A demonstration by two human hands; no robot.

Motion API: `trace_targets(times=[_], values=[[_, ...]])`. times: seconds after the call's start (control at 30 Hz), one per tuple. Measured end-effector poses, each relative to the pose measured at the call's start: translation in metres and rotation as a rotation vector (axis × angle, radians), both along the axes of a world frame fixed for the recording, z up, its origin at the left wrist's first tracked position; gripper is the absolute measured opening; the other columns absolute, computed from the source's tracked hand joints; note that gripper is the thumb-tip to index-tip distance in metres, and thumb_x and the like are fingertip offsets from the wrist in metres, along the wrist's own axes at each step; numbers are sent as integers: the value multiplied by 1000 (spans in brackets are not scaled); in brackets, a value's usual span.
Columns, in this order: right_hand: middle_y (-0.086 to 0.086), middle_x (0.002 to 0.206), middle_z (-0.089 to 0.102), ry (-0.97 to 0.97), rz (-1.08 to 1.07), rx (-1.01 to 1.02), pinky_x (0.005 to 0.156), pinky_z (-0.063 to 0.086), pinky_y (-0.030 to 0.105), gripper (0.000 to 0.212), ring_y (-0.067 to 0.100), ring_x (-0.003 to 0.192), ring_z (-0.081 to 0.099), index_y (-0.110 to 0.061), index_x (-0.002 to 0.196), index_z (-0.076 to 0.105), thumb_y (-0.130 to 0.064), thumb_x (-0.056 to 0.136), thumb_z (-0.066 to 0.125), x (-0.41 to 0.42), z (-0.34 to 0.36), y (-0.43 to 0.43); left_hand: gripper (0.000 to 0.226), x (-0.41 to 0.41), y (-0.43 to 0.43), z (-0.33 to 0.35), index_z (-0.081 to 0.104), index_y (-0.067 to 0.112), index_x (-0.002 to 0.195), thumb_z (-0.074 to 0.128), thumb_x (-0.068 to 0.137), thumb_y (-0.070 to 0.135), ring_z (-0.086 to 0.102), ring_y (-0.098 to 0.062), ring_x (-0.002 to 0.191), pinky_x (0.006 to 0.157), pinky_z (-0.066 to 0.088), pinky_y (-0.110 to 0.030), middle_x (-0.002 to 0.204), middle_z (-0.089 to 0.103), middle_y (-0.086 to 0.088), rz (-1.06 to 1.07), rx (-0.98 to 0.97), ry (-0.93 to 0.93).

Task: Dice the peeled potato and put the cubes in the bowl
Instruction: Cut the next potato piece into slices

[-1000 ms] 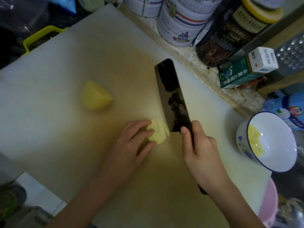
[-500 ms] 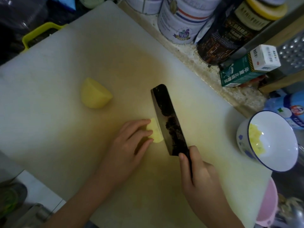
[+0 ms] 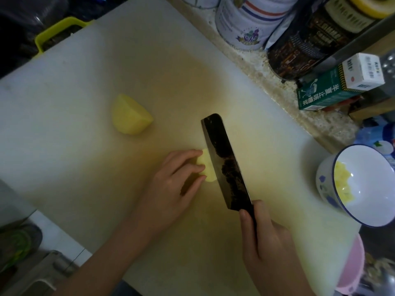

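On the white cutting board point(image 3: 70, 146) my left hand point(image 3: 173, 189) presses its fingertips on a small pale-yellow potato piece point(image 3: 206, 168). My right hand point(image 3: 265, 248) grips the handle of a dark cleaver point(image 3: 224, 161), whose blade stands against the right side of that piece and hides part of it. A larger peeled potato chunk point(image 3: 130, 114) lies apart, up and to the left. At the board's right edge stands a white bowl with a blue rim point(image 3: 372, 201), with several yellow cubes point(image 3: 342, 180) inside.
Tins point(image 3: 245, 22), a dark packet point(image 3: 305, 45) and a green box point(image 3: 327, 90) crowd the stone counter behind the board. A yellow basket point(image 3: 57, 30) sits at the back left. A pink container point(image 3: 350, 270) stands below the bowl, and a sink edge point(image 3: 32, 263) shows at the lower left.
The cleaver has slid back toward me along the potato piece, and my right hand moved down with it. My left hand has stayed on the piece.
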State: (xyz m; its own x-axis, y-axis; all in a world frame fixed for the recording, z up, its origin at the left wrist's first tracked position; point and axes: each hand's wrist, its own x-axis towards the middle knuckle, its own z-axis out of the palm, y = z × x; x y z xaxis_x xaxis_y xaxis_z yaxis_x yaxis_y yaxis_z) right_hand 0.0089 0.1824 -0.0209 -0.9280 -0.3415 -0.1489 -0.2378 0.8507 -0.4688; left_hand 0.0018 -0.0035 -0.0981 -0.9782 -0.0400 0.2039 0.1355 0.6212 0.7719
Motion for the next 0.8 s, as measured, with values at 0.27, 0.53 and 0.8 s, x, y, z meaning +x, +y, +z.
trace_targets(times=[0.27, 0.53, 0.8], values=[[-9, 46, 32, -5, -35, 95, 34, 14, 14, 12, 11, 31, 29, -26, 90, 38, -36, 93, 33, 10, -2, -5, 24, 0, 0, 1, 70, 5, 99, 59, 90, 25, 52, -14, 115, 100, 42, -21, 121, 61, -6, 0, 12, 9], [-12, 43, 27, -21, -26, 62, 30, 15, 14, 13, 9, 28, 22, -22, 89, 37, -33, 94, 39, -3, -5, -13, 16, 0, 1, 2, 70, 4, 97, 67, 87, 16, 54, -18, 114, 99, 44, -25, 120, 62, -8, -7, 21, -9], [-2, 48, 41, -47, -42, -99, 39, 24, 21, 18, 19, 44, 42, -18, 86, 40, -33, 96, 37, -52, -4, -29, 14, -2, 0, 1, 70, 2, 96, 68, 87, 13, 56, -20, 110, 96, 45, -28, 120, 62, -9, -1, 9, 18]])
